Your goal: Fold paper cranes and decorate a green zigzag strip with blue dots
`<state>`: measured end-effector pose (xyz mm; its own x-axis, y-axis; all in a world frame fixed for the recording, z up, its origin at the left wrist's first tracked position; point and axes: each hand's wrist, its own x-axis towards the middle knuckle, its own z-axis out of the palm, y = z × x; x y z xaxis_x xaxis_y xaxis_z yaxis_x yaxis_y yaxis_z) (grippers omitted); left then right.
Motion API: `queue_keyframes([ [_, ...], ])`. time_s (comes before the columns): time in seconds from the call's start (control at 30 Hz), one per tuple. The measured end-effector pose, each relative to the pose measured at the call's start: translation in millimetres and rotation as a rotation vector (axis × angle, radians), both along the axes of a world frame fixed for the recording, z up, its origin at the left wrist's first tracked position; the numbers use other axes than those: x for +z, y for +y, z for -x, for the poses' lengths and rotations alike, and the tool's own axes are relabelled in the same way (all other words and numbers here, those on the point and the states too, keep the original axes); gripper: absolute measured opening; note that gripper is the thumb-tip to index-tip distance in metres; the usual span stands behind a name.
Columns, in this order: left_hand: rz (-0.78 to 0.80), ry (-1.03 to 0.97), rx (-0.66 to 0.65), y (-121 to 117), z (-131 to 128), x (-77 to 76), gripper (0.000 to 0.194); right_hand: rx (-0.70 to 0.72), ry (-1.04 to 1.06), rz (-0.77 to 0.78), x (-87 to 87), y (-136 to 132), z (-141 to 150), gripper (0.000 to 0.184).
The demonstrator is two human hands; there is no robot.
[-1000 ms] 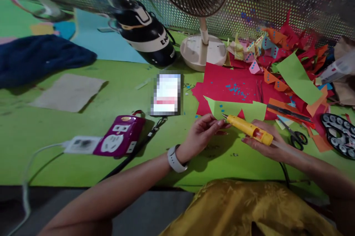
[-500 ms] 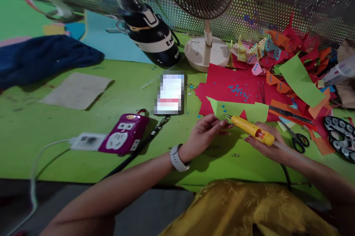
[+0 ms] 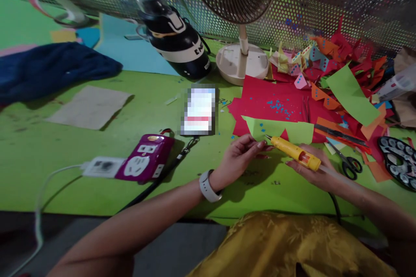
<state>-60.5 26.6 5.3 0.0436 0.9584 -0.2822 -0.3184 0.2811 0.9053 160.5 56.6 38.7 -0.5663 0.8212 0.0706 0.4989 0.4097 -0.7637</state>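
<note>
My right hand (image 3: pixel 310 168) is wrapped round a yellow hot glue gun (image 3: pixel 294 152), with a pale glue stick sticking out of its back end. The gun's nozzle points left, close to the fingertips of my left hand (image 3: pixel 242 153). Those left fingers are pinched together; whatever they hold is too small and dark to make out. Just beyond both hands lies a folded light green paper (image 3: pixel 297 130) with a few small blue pieces on it. Behind it, a red paper sheet (image 3: pixel 260 95) carries scattered blue bits (image 3: pixel 279 107) and tweezers (image 3: pixel 306 109).
Black scissors (image 3: pixel 351 166) and a paint palette (image 3: pixel 398 162) lie at right, below a heap of folded coloured paper (image 3: pixel 338 58). A fan base (image 3: pixel 227 62), black bottle (image 3: pixel 185 45) and phone (image 3: pixel 199 110) stand or lie beyond. A purple power strip (image 3: pixel 146 158) sits at left.
</note>
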Motion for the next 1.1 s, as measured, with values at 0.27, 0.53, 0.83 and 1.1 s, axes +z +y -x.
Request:
queue_keyframes([
  [0.27, -0.028, 0.016, -0.012, 0, 1, -2.3, 0.039, 0.004, -0.011, -0.007, -3.3, 0, -2, 0.030],
  [0.53, -0.046, 0.003, -0.008, 0, 1, -4.0, 0.037, 0.005, 0.006, -0.034, -3.6, -1, -1, 0.030],
  [0.83, -0.173, 0.117, -0.015, 1, 2, -9.6, 0.037, 0.174, -0.223, -0.521, -6.1, 2, -14, 0.005],
  [1.1, -0.098, 0.131, 0.002, 0, 2, -4.6, 0.041, 0.034, -0.430, -0.810, 12.2, -1, -63, 0.020],
])
